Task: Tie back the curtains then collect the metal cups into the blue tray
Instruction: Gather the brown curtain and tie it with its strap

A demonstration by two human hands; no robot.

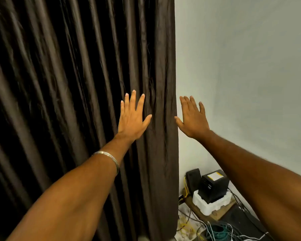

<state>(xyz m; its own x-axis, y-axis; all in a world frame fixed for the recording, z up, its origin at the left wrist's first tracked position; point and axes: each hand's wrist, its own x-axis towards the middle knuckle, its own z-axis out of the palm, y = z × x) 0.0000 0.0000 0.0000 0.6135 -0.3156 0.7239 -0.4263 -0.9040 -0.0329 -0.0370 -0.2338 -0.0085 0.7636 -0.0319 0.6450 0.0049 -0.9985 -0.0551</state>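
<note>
A dark brown pleated curtain (76,84) hangs over the left and middle of the view, its right edge running down beside a pale wall. My left hand (132,117) is stretched out in front of the curtain near that edge, fingers straight and spread. My right hand (193,119) is held up just right of the curtain's edge, in front of the wall, fingers straight, thumb close to the fabric. Neither hand holds anything. A metal bangle sits on my left wrist. No metal cups or blue tray are in view.
The pale wall (241,66) fills the right side. At the lower right, on the floor, stand a black device (214,186) on white foam (210,204), a small black box (192,178) and a tangle of cables (221,230).
</note>
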